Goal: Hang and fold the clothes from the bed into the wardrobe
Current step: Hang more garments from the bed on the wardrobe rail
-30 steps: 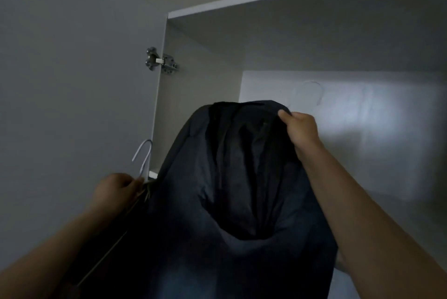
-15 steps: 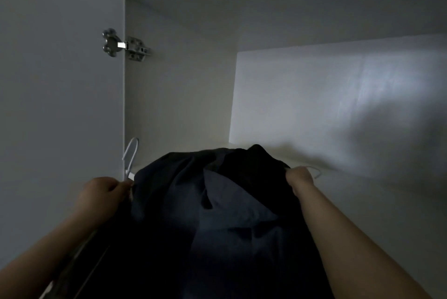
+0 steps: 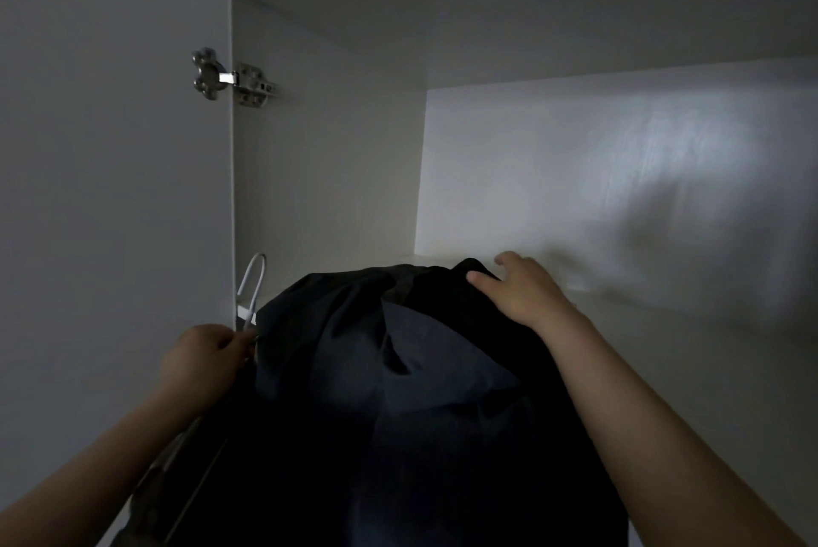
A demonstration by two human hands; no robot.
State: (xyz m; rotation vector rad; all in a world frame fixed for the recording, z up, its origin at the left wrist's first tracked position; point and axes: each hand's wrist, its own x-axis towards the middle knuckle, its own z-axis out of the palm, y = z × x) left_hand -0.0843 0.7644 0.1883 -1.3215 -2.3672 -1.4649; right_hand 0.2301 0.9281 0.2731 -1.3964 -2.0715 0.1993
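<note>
The left grip is curled tight, its thumb and fingers pinching the neck of a white hanger whose hook stands up just above it. A dark garment bunches up directly to the right of that grip, touching it, and falls away down between the 2 forearms. In the dim light its kind cannot be told. The right grip is slack, with fingers spread and nearly straight, and has hold of nothing. Its palm and thumb rest on the garment's topmost fold. Under and ahead of this grip the top of the garment seems to lie on the pale shelf inside the wardrobe. The open door stands left of the left grip, with 1 metal hinge high above it.
</note>
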